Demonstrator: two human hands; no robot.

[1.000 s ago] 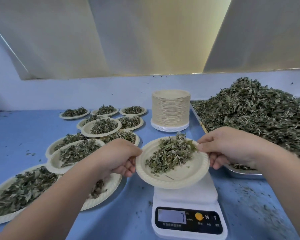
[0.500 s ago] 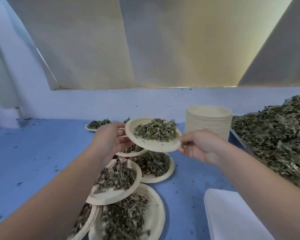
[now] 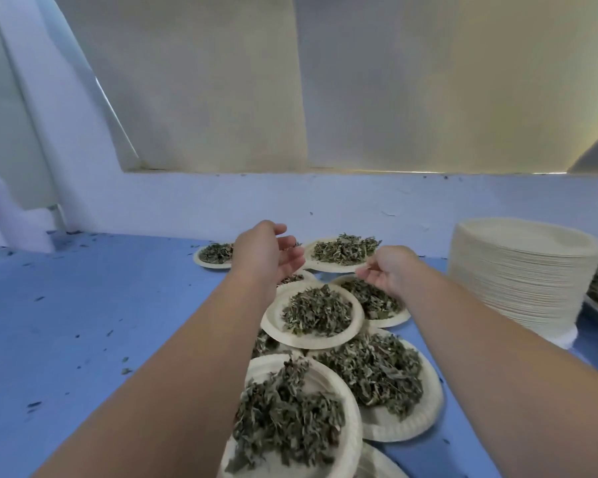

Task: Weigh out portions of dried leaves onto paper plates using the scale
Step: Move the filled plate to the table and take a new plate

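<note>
Nearest: a paper plate (image 3: pixel 351 439) of dried leaves (image 3: pixel 283 415) is lying at the bottom edge on the blue table (image 3: pixel 83 322), overlapping a second heaped plate (image 3: pixel 425 408) to its right. Beyond them, a third filled plate (image 3: pixel 354 326) is sitting on top of its neighbours, with a fourth plate (image 3: pixel 394 317) showing behind the right forearm. Farther on, both bare arms are reaching forward. The left hand (image 3: pixel 266 251) is hanging open, palm turned inward, fingers loosely curled and holding nothing. The right hand (image 3: pixel 389 269) is likewise open and holding nothing, fingertips just beside the rim of the far filled plate (image 3: pixel 313 262). That plate is resting on the plates behind. Far left, another filled plate (image 3: pixel 201 260) is lying alone. Far right, a tall stack of empty plates (image 3: pixel 522 281) is standing.
</note>
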